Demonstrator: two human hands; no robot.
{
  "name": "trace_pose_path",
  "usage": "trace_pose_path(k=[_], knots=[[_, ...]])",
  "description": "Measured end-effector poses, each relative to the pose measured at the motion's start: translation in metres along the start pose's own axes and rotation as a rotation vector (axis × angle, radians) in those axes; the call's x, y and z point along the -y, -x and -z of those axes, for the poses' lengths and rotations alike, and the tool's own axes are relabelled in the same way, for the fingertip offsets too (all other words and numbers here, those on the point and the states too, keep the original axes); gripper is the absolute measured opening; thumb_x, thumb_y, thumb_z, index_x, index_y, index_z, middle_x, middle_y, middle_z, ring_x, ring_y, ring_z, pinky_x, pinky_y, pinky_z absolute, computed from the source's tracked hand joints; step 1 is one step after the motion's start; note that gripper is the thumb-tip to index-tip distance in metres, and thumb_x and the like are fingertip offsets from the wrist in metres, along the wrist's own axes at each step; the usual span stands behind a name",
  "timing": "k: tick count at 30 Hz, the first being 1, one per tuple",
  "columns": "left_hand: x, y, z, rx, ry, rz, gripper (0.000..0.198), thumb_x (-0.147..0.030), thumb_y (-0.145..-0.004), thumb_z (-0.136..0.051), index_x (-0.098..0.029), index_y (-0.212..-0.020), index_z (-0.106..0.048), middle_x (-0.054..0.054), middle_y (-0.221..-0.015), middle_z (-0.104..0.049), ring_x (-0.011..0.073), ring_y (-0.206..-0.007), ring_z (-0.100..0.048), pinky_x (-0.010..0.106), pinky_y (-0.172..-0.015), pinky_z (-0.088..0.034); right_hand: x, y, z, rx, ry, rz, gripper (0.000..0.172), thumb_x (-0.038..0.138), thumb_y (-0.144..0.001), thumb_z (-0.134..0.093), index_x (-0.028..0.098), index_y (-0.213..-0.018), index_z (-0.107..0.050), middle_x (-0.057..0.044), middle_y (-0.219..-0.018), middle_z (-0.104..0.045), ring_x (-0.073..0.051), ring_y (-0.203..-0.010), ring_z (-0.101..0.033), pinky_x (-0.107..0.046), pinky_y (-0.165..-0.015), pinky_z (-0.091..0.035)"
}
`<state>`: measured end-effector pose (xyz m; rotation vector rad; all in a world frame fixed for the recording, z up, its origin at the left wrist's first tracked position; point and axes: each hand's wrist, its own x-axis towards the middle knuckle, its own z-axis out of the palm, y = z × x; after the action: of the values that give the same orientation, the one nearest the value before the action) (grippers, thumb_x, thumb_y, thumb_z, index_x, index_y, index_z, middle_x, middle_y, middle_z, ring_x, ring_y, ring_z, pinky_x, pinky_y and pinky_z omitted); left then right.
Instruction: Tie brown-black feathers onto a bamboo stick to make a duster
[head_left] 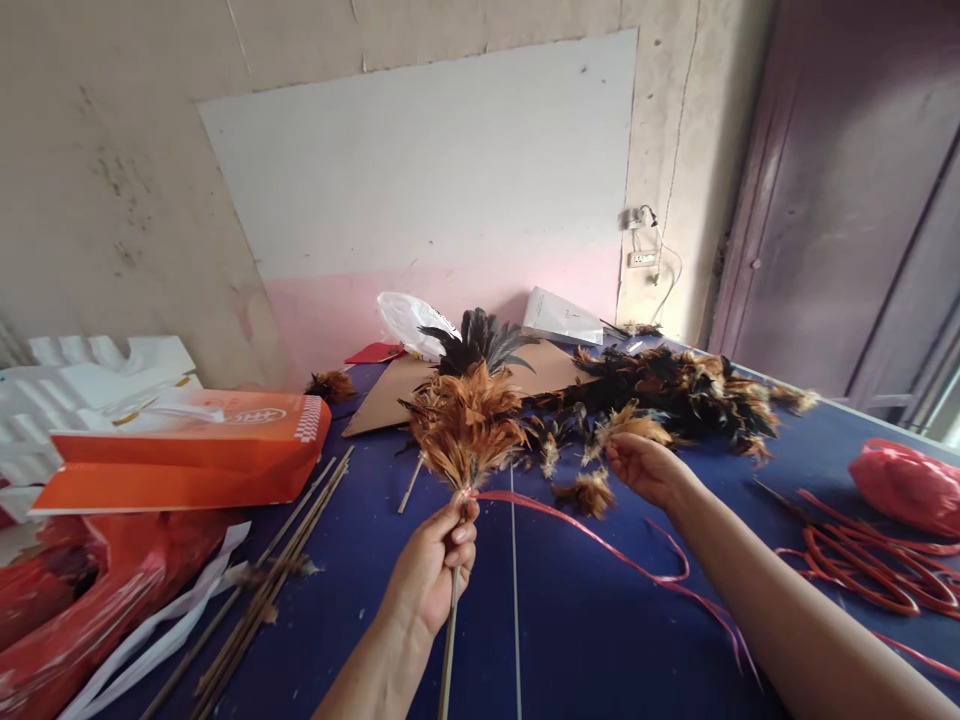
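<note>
Left hand (435, 565) fisted round a thin stick (448, 650), feather head (466, 425) just above the fist; right hand (646, 468) pinching a loose feather tuft (630, 424).
Tuft lies right of the head, apart from it, above the blue table (585, 640); stick's long axis runs away from the person, feathers pointing up and away; red ribbon (600, 545) trails right from the binding.

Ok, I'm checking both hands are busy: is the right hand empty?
No, the right hand pinches a tuft of feathers, while the left hand grips the stick.
</note>
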<state>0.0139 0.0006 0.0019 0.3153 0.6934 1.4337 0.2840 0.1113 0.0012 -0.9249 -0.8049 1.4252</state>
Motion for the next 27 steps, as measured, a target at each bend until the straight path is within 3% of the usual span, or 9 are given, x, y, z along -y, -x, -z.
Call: trace_pose_path(k=[4,9,14,17,21,27], knots=[[0.001,0.001,0.0,-0.007,-0.015,-0.009,0.017,-0.005,-0.085,-0.043,-0.007,-0.074,-0.056,0.008,-0.071,-0.058,0.0012,-0.043,-0.044,0.008,-0.03,-0.029,0.011,0.017,-0.024,0.103,-0.012,-0.05,0.011,0.008,-0.072,-0.056,0.014,-0.063,-0.056,-0.001,-0.057,-0.06,-0.009,-0.046,-0.054,-0.019,-0.045,-0.047],[0.003,0.003,0.0,0.011,-0.099,-0.035,0.01,-0.009,-0.083,-0.048,-0.007,-0.079,-0.057,0.012,-0.078,-0.063,0.0019,-0.044,-0.045,0.008,-0.031,-0.031,0.01,0.058,-0.069,0.363,0.078,-0.005,0.006,0.013,-0.063,-0.066,0.013,-0.069,-0.063,-0.003,-0.068,-0.064,-0.012,-0.061,-0.059,-0.021,-0.051,-0.046],[0.005,0.005,-0.001,0.06,-0.172,-0.07,0.012,-0.011,-0.083,-0.049,-0.007,-0.078,-0.059,0.009,-0.074,-0.064,0.0018,-0.042,-0.045,0.009,-0.032,-0.032,-0.006,0.093,-0.104,0.552,0.172,0.153,0.017,0.014,-0.06,-0.068,0.017,-0.077,-0.067,0.001,-0.078,-0.066,-0.015,-0.078,-0.06,-0.027,-0.079,-0.045],[0.006,0.006,-0.003,0.059,-0.194,-0.081,0.014,-0.013,-0.083,-0.051,-0.007,-0.077,-0.061,0.005,-0.067,-0.063,0.0021,-0.041,-0.046,0.009,-0.031,-0.031,-0.018,0.097,-0.109,0.52,0.243,0.192,0.015,0.015,-0.059,-0.068,0.016,-0.075,-0.067,0.001,-0.076,-0.065,-0.015,-0.078,-0.059,-0.028,-0.08,-0.044],[0.006,0.009,-0.006,0.056,-0.169,-0.038,0.014,-0.015,-0.084,-0.051,-0.007,-0.079,-0.062,0.008,-0.071,-0.065,0.0017,-0.04,-0.046,0.009,-0.03,-0.031,-0.022,0.093,-0.105,0.399,0.239,-0.002,0.022,0.019,-0.058,-0.069,0.017,-0.079,-0.065,-0.002,-0.083,-0.066,-0.019,-0.086,-0.058,-0.029,-0.072,-0.045],[0.002,0.013,-0.006,0.121,-0.026,0.056,0.019,-0.015,-0.086,-0.046,-0.007,-0.078,-0.061,0.014,-0.08,-0.067,0.0005,-0.042,-0.044,0.007,-0.033,-0.032,-0.007,0.09,-0.099,0.487,0.098,-0.11,0.019,0.018,-0.061,-0.066,0.019,-0.08,-0.067,-0.003,-0.082,-0.066,-0.017,-0.079,-0.058,-0.028,-0.068,-0.047]])
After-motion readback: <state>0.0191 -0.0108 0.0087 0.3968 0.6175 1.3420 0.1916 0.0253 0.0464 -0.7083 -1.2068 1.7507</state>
